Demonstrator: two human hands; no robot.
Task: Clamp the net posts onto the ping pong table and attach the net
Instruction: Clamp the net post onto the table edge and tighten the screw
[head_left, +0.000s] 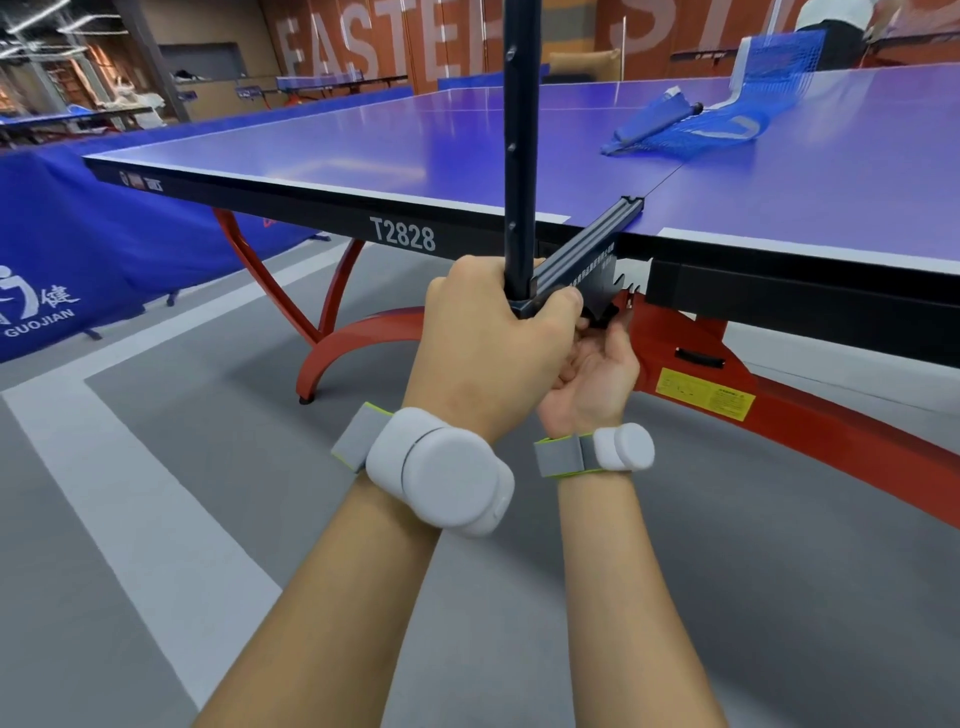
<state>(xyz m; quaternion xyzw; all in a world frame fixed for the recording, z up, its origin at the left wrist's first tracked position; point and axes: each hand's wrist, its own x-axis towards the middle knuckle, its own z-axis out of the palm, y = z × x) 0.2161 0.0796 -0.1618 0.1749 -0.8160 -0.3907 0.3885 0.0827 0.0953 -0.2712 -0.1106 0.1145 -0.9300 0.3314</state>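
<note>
my left hand (488, 332) grips post (521, 156) upright to steady it | right hand (597, 374) under clamp (587, 254) at table (363, 150) edge, grip hidden, likely tightening | net (691, 127) bundled far, unattached

Left hand (483, 332) grips net post (521, 156) at table (363, 150) edge; right hand (597, 374) beneath.
</note>
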